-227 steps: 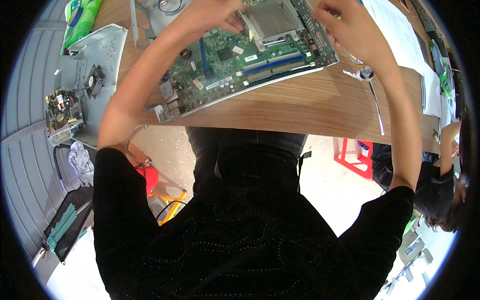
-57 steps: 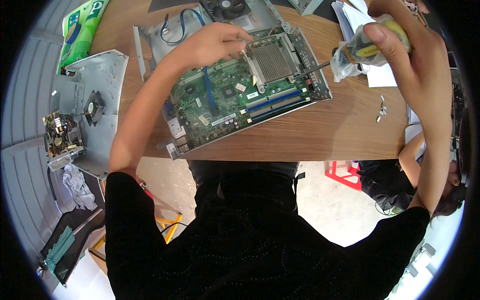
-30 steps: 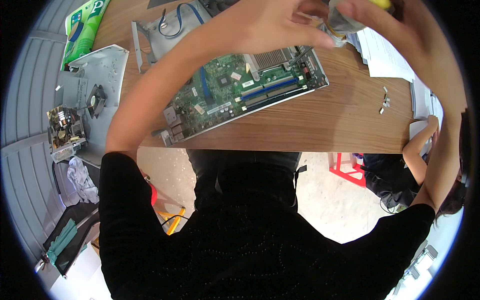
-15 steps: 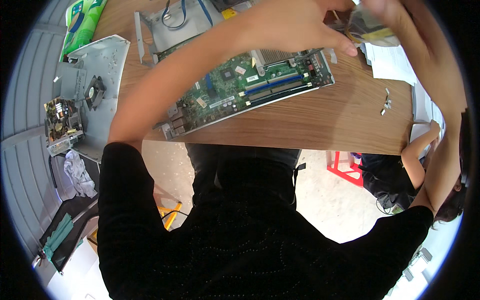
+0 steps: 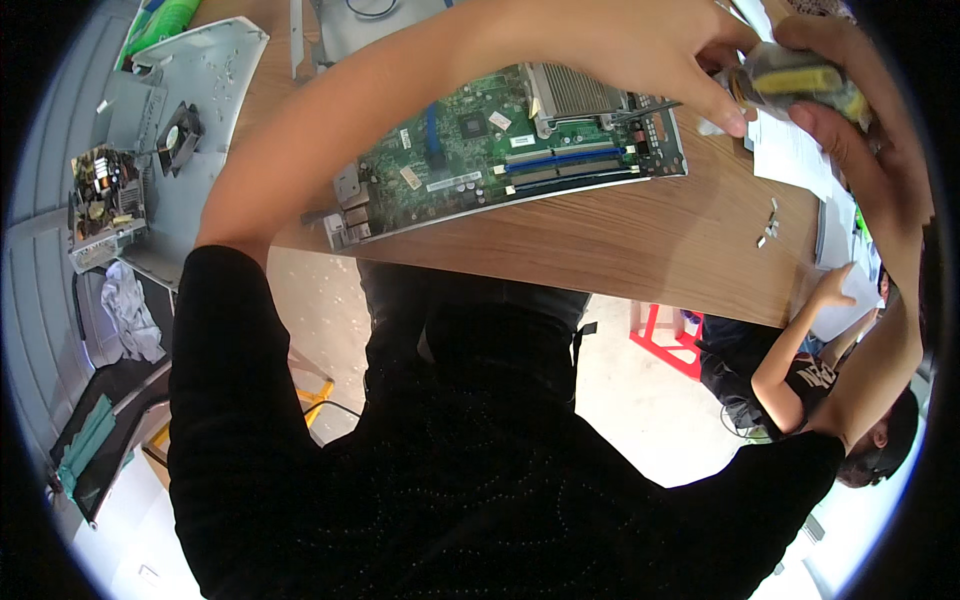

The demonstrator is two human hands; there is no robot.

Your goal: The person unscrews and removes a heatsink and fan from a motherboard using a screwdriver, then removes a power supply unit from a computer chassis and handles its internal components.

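Observation:
At the upper right, my right hand [image 5: 850,110] wraps its thumb and fingers around a thick grey handle with a yellow stripe [image 5: 795,82], which looks like a screwdriver's. My left hand [image 5: 690,65] reaches across to the handle's front end, its thumb and fingers closing there. What lies between those fingers is mostly hidden. Below my left forearm is a green motherboard [image 5: 440,150] in a metal tray, with blue and black memory slots [image 5: 570,160] and a finned heat sink [image 5: 575,95]. Neither hand touches the board.
An open metal case [image 5: 215,110] with a fan [image 5: 180,138] and an exposed power-supply board [image 5: 105,195] stands at left. Small white pieces [image 5: 768,225] and papers [image 5: 790,155] lie at right. Another person's arm [image 5: 790,355] rests beyond the table's right edge, near a red stool [image 5: 665,340].
The view has shifted, so the motherboard sits slightly lower and to the right. My right hand, blurred before, now shows a firm grip on the grey-and-yellow handle. The other person's arm has shifted.

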